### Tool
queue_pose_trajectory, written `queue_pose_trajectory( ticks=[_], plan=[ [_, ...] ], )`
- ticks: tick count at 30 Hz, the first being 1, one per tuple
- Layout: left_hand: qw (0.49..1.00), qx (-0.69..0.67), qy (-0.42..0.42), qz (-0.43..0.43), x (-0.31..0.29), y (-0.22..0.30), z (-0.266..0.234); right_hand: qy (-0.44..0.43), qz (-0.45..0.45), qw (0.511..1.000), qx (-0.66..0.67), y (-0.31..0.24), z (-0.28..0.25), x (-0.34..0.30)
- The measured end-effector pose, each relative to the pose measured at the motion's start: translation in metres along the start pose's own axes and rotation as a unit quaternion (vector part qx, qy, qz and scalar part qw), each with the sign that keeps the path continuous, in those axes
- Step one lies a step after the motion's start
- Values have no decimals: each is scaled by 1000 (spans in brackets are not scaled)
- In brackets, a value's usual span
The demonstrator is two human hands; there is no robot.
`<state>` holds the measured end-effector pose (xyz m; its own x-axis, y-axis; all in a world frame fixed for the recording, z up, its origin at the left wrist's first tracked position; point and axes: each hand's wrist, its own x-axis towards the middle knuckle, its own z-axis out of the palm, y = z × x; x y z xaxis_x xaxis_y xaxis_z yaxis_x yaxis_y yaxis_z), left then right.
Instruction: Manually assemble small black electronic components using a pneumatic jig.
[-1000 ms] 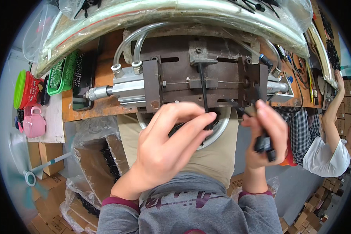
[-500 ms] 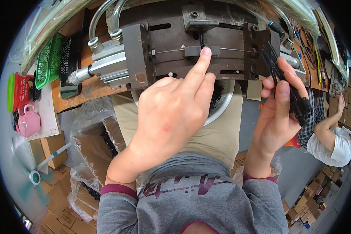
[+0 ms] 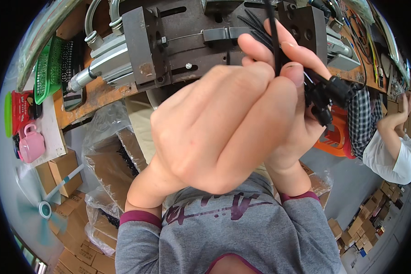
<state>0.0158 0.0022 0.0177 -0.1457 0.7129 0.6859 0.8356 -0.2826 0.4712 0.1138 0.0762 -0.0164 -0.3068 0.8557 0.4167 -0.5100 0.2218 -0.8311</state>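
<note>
My right hand (image 3: 301,123) grips a bundle of ribbed black plastic strips with chunky heads (image 3: 322,98), which look like cable ties. Their thin ends fan out over the fixture. My left hand (image 3: 223,123) crosses in front with curled fingers, closed at the bundle on one upright black strip (image 3: 273,36); its thumb is hidden. Beyond both hands lies a dark metal fixture (image 3: 187,50) with a small grey block (image 3: 214,35) at its middle, a thin wire (image 3: 185,36) running to it from a bolt. The block's right part is partly covered by fingers and strips.
Silver cylinders (image 3: 112,59) with clear hoses flank the fixture. At left are a green basket (image 3: 48,68) and pink cup (image 3: 32,144), with a spinning fan (image 3: 44,209) below. Boxes holding black parts (image 3: 109,169) stand by my legs. Right are an orange stool (image 3: 331,141) and another person (image 3: 390,150).
My left hand has left the grey block and moved right to the bundle, closing on a strip. My right hand has come inward to meet it. The view has shifted slightly.
</note>
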Motion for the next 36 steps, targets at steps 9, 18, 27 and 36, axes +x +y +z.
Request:
queue_pose_trajectory(
  ticks=[9,18,27,36],
  plan=[
    [997,10,-50,-64,-14,-15,-13,-31,-74,980,-181,-26,-38,20],
    [982,147,-109,-38,-6,-18,2,-60,-147,961,-225,-32,-39,20],
    [984,112,-123,-69,-4,-20,-3,-33,-215,867,-449,-44,-48,14],
    [977,-194,-42,-78,-6,2,-20,-201,-287,809,-471,-38,-32,8]
  ],
)
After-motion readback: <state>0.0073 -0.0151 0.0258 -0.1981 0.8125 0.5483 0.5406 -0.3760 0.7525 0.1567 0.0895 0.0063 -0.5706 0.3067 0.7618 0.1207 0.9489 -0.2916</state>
